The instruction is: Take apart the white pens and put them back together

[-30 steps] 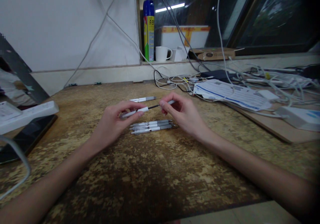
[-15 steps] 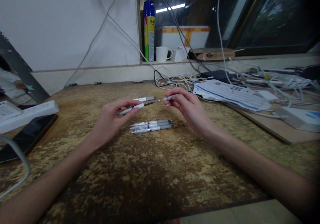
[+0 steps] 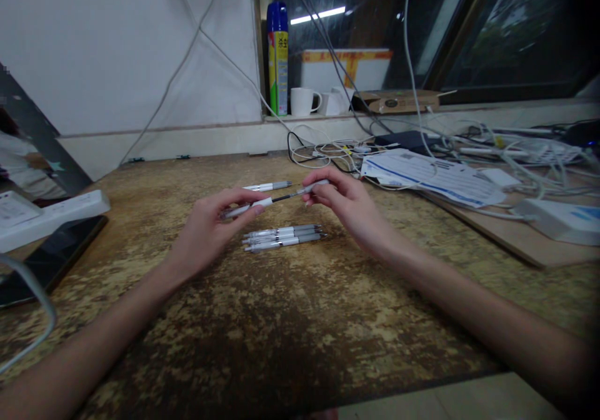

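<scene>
My left hand is closed around a white pen barrel, from which a dark ink refill sticks out to the right. Between the fingertips of my right hand is a grey pen tip section, its open end over the tip of the refill. Both parts are held above the worn wooden table. Just below them several white and grey pens lie side by side. Another pen rests behind my left fingers, its left end hidden.
At left lie a phone and a white power strip. Printed paper, tangled cables and a white box-shaped device are on the right. A spray can and a mug stand on the sill.
My right hand has moved slightly left, bringing the grey tip section onto the end of the refill. The gap between them has closed. My left hand has hardly moved.
</scene>
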`<state>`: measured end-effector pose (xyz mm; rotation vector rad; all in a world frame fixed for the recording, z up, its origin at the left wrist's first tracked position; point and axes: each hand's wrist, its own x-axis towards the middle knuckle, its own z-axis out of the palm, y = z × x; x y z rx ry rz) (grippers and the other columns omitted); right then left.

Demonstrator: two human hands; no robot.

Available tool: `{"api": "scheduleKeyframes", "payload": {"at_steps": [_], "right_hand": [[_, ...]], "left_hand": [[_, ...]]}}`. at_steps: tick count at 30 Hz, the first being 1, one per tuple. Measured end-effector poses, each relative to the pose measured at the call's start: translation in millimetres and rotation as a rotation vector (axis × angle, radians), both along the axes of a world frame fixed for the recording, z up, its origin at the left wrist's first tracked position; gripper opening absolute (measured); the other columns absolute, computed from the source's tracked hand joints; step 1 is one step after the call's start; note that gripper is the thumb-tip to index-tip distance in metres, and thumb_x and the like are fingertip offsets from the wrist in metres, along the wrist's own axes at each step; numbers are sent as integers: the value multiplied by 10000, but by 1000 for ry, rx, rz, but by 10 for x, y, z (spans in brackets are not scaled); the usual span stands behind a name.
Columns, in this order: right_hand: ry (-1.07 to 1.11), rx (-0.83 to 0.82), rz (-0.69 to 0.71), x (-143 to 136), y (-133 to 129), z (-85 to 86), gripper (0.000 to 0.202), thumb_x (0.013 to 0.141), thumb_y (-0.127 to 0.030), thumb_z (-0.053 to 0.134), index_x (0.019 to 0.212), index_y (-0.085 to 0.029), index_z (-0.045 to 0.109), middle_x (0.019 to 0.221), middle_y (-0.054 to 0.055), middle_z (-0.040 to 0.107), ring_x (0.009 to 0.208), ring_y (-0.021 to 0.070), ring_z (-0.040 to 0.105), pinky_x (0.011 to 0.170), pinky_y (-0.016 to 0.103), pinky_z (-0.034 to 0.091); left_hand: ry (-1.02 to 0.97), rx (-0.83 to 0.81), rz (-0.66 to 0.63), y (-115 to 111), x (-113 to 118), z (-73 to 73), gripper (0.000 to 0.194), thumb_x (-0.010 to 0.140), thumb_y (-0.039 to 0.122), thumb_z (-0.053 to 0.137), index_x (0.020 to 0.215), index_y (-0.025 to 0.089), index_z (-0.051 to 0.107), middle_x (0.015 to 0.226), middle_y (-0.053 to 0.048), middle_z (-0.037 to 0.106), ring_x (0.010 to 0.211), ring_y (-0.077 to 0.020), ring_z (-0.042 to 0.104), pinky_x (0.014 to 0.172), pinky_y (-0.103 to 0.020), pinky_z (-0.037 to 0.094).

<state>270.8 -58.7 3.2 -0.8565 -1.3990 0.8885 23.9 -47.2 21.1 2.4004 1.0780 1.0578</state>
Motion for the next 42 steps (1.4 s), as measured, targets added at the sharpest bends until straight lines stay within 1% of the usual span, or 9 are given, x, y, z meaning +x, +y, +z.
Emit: {"api": "scheduleKeyframes", "payload": {"at_steps": [6, 16, 19, 23, 27, 29, 32, 37, 42], "right_hand": [[-215, 40, 36, -75, -92, -1, 118, 937, -266, 668, 1016, -205, 731, 1068, 55, 740, 954, 196, 661, 830, 334, 516], [-266, 128, 95, -60, -104, -6, 135, 954, -268, 680, 1050, -207, 752, 1121, 62, 729, 1033, 191, 670, 919, 340, 508], [-257, 64, 109, -66, -112, -12, 179, 963, -324, 674, 1069, -189, 725, 978, 44, 734, 869, 167, 671, 786, 308, 508], [-260, -24, 143, -89, -130, -29, 282, 1039, -422, 528, 1064, -182, 672, 702, -12, 644, 642, 147, 590, 633, 292, 450], [-299, 15, 83, -93, -134, -39, 183, 1004, -339, 578, 1097, -201, 655, 829, 3, 653, 781, 161, 613, 693, 296, 444], [-295, 20, 110, -87, -133, -40, 185, 999, -318, 581, 1135, -204, 633, 773, -21, 616, 732, 152, 584, 658, 287, 419], [-293, -24, 163, -77, -133, -37, 239, 1045, -383, 493, 1155, -208, 612, 650, -53, 555, 600, 143, 511, 584, 284, 371], [-314, 22, 117, -78, -148, -16, 189, 964, -298, 618, 1137, -222, 623, 878, 0, 635, 758, 157, 577, 678, 294, 436], [-293, -58, 171, -80, -161, -12, 269, 1025, -440, 545, 1166, -223, 618, 675, -43, 571, 609, 144, 539, 559, 276, 386]], "left_hand": [[2, -39, -41, -31, 30, -2, 250, 989, 420, 673, 1167, 280, 779, 1168, -19, 792, 1035, -208, 720, 952, -328, 536], [8, -65, -64, -17, 9, -7, 254, 999, 434, 654, 1148, 271, 781, 1192, -22, 788, 1077, -217, 717, 1005, -350, 527], [15, -54, -92, -36, 23, 12, 242, 997, 417, 663, 1148, 269, 780, 1186, -19, 789, 1085, -214, 718, 999, -339, 528], [29, -31, -108, -59, 46, 24, 240, 990, 399, 680, 1168, 272, 780, 1197, -15, 784, 1097, -204, 714, 982, -314, 522], [23, -29, -101, -55, 47, 14, 233, 995, 400, 673, 1160, 277, 783, 1188, -13, 787, 1088, -205, 717, 972, -313, 526], [29, -32, -104, -53, 46, 13, 235, 993, 401, 675, 1160, 277, 782, 1190, -13, 787, 1091, -206, 717, 963, -312, 530], [45, -38, -118, -60, 50, 19, 240, 992, 403, 673, 1170, 281, 780, 1209, -14, 782, 1114, -210, 712, 980, -321, 529], [6, -35, -80, -64, 51, 31, 242, 973, 409, 690, 1146, 271, 788, 1163, -26, 797, 1042, -214, 731, 962, -332, 550], [-8, -43, -65, -50, 37, 44, 227, 955, 407, 715, 1113, 264, 792, 1107, -15, 807, 980, -198, 735, 943, -317, 553]]}}
